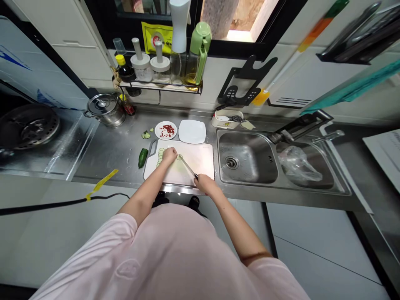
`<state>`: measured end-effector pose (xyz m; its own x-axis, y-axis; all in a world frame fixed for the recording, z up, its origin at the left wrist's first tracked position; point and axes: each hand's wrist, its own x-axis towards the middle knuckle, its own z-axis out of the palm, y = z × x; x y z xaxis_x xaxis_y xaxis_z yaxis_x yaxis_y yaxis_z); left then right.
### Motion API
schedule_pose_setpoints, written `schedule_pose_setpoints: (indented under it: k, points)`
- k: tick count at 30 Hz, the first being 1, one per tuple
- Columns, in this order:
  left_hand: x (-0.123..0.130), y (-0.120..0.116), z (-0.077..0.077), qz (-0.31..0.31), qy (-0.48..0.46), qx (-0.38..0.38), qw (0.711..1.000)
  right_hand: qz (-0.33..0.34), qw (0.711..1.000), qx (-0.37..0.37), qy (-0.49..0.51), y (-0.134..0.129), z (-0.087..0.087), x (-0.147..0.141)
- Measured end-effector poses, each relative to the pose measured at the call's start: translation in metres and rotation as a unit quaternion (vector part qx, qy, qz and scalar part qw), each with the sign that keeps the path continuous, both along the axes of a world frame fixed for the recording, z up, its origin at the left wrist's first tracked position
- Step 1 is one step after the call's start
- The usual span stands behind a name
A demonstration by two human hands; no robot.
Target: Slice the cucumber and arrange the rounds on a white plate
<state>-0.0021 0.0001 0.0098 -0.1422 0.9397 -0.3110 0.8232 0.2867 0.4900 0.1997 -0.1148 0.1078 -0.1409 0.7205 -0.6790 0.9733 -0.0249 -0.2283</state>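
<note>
My right hand [204,184] is closed round the dark handle of a kitchen knife [188,167], its blade angled to the upper left over a white cutting board [203,156]. My left hand [169,156] is curled at the board's middle, its fingers at a pale green cucumber piece [179,157] by the blade's tip; the fingers partly hide what they grip. Left of that hand, a row of cucumber slices [160,155] lies on the board. A dark green length of cucumber [143,158] rests on the steel counter beside the board.
Behind the board sit a plate of chopped red pieces [161,132] and a white square plate [192,132]. Cucumber scraps [146,134] lie nearby. A lidded pot [108,110] stands back left, below a seasoning rack [162,85]. Rightward is the sink [248,181], with a plastic bag [298,163] in its second basin.
</note>
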Motion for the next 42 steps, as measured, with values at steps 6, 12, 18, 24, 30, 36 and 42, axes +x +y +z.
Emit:
schedule_pose_setpoints:
  k: [6,12,18,24,30,36,42]
  points:
    - [0.001,-0.001,0.002,0.0,0.006,0.003,1.0,-0.003,1.0,-0.013,-0.007,-0.009,0.002,0.009]
    - [0.0,-0.001,0.002,0.0,0.004,0.001,1.0,-0.006,1.0,-0.016,-0.004,-0.005,0.005,0.005]
    - [0.0,-0.001,0.001,0.001,0.007,-0.004,1.0,-0.012,1.0,-0.022,0.006,0.001,0.004,-0.002]
    - [0.001,-0.001,0.003,-0.002,0.012,-0.011,1.0,-0.008,1.0,-0.002,-0.003,0.001,-0.006,-0.003]
    - [0.0,-0.001,0.003,-0.006,0.008,-0.005,1.0,-0.005,1.0,0.001,-0.002,-0.001,-0.008,-0.002]
    - [0.0,0.0,0.001,-0.002,0.009,-0.007,1.0,-0.007,1.0,-0.009,-0.001,0.0,-0.003,-0.002]
    - [-0.001,0.0,0.001,-0.006,0.012,-0.007,1.0,-0.01,1.0,-0.008,-0.002,-0.005,-0.001,0.0]
